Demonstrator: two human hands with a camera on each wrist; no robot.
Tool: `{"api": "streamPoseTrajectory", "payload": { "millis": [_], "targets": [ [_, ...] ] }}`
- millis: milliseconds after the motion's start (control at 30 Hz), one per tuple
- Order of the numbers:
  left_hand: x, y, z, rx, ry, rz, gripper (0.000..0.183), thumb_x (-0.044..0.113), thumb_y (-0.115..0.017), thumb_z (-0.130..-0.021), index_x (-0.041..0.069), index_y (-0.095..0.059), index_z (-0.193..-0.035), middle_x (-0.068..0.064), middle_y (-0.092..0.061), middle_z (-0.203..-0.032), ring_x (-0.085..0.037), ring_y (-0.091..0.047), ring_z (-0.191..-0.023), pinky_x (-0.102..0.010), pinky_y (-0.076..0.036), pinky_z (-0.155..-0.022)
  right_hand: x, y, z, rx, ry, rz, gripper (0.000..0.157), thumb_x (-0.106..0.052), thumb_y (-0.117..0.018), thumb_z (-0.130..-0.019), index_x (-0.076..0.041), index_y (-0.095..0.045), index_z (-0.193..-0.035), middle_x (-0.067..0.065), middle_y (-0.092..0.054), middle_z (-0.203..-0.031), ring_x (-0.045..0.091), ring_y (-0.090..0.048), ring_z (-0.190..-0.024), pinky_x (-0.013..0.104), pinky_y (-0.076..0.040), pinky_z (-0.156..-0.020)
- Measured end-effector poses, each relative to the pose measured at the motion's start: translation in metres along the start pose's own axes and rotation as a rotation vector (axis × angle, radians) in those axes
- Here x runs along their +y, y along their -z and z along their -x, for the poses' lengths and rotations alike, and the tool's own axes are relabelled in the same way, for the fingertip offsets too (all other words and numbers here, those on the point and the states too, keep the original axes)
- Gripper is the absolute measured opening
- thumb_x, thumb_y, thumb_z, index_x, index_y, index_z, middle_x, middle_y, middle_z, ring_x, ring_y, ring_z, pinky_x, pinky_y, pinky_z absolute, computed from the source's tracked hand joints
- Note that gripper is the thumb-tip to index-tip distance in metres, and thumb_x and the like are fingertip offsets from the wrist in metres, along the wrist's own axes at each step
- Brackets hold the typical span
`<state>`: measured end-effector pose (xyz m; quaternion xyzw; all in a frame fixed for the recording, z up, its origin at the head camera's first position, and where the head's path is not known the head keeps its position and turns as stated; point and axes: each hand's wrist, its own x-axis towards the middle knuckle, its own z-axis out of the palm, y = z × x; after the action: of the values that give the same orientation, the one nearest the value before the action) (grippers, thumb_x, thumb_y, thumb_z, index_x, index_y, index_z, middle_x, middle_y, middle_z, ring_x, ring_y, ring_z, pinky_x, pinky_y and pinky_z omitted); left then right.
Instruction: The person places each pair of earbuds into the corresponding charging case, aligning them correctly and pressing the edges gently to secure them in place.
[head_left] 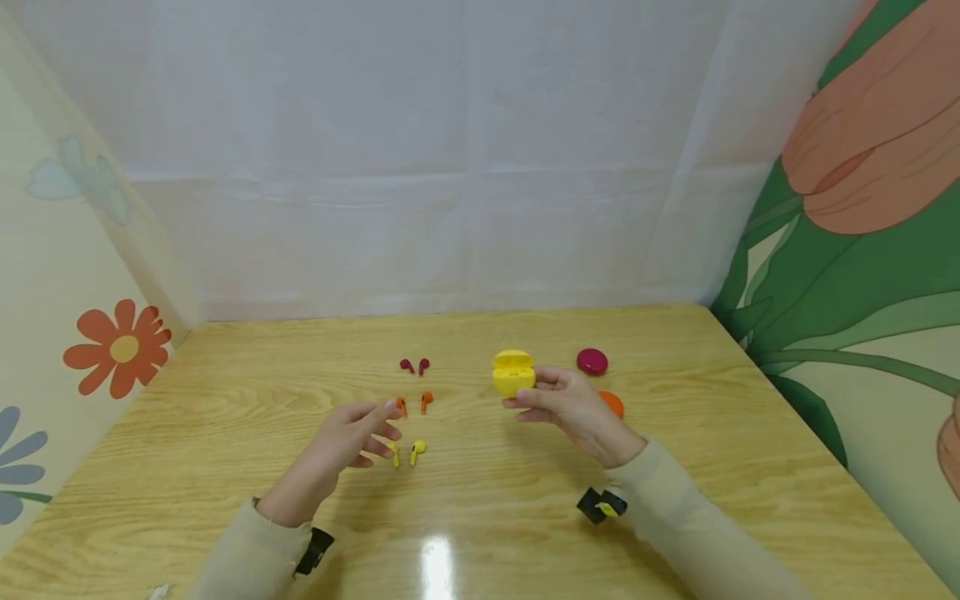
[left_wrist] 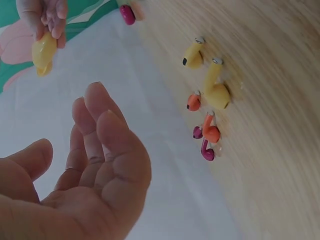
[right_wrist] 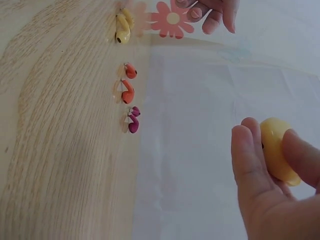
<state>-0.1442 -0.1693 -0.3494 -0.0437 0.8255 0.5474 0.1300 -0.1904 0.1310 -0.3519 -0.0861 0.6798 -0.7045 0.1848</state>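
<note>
My right hand (head_left: 566,406) holds a yellow earbud case (head_left: 513,381) above the table, its lid up in the head view. In the right wrist view the thumb and fingers pinch the yellow case (right_wrist: 276,152) from both sides. My left hand (head_left: 348,437) hovers over the left of the table, fingers relaxed and nothing in them. Near it lie two yellow earbuds (head_left: 417,451), one partly hidden by the fingers. Behind these are two orange earbuds (head_left: 427,401), then two magenta earbuds (head_left: 423,365). The left wrist view shows the left palm (left_wrist: 85,205) with fingers loosely bent.
A round magenta case (head_left: 592,361) sits at the back right of the wooden table (head_left: 510,525). In front of it an orange case (head_left: 612,403) is partly covered by the right hand. A white sheet (head_left: 420,167) hangs behind; flower-printed panels stand at both sides.
</note>
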Motion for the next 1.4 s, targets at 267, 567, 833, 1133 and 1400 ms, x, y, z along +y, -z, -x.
{"api": "streamPoseTrajectory", "payload": {
  "millis": [267, 567, 833, 1133, 1400],
  "targets": [
    [-0.006, 0.004, 0.000, -0.040, 0.032, -0.006, 0.049, 0.040, -0.051, -0.105, -0.003, -0.064, -0.122, -0.004, -0.067, -0.086, -0.014, -0.068, -0.072, -0.032, -0.050, -0.066, 0.002, 0.001, 0.000, -0.011, 0.012, -0.006, 0.047, -0.003, -0.057, -0.100, 0.015, -0.042, -0.141, 0.004, -0.070, -0.113, 0.007, -0.072, -0.092, 0.025, -0.059, -0.084],
    [-0.019, 0.004, -0.001, -0.059, 0.086, 0.018, 0.036, 0.029, -0.055, -0.103, -0.005, -0.066, -0.112, -0.001, -0.066, -0.080, -0.010, -0.065, -0.061, -0.027, -0.052, -0.057, 0.003, 0.000, 0.001, -0.019, 0.010, -0.006, 0.046, -0.003, -0.056, -0.100, 0.016, -0.042, -0.140, 0.003, -0.071, -0.110, 0.007, -0.072, -0.092, 0.025, -0.059, -0.084],
    [-0.027, 0.006, -0.003, -0.058, 0.159, 0.026, 0.043, 0.031, -0.056, -0.103, -0.007, -0.061, -0.122, -0.005, -0.066, -0.079, -0.011, -0.066, -0.055, -0.024, -0.052, -0.050, 0.002, 0.001, 0.002, -0.028, 0.015, 0.010, 0.046, -0.005, -0.056, -0.101, 0.016, -0.043, -0.140, 0.005, -0.071, -0.112, 0.008, -0.072, -0.094, 0.025, -0.059, -0.085],
    [-0.036, 0.003, -0.007, -0.044, 0.194, -0.058, 0.035, 0.030, -0.059, -0.102, -0.004, -0.065, -0.105, -0.003, -0.063, -0.067, -0.012, -0.064, -0.051, -0.025, -0.051, -0.048, 0.001, 0.001, 0.002, -0.038, 0.013, 0.012, 0.046, -0.007, -0.056, -0.102, 0.015, -0.043, -0.141, 0.006, -0.070, -0.114, 0.008, -0.072, -0.094, 0.024, -0.058, -0.085],
    [-0.037, -0.001, -0.012, -0.040, 0.211, -0.084, 0.027, 0.026, -0.064, -0.099, 0.000, -0.065, -0.092, -0.003, -0.069, -0.066, -0.010, -0.063, -0.049, -0.023, -0.049, -0.046, 0.002, 0.001, 0.001, -0.036, 0.011, -0.005, 0.047, -0.005, -0.056, -0.101, 0.016, -0.042, -0.140, 0.003, -0.072, -0.110, 0.007, -0.072, -0.092, 0.023, -0.058, -0.083]
  ]
}}
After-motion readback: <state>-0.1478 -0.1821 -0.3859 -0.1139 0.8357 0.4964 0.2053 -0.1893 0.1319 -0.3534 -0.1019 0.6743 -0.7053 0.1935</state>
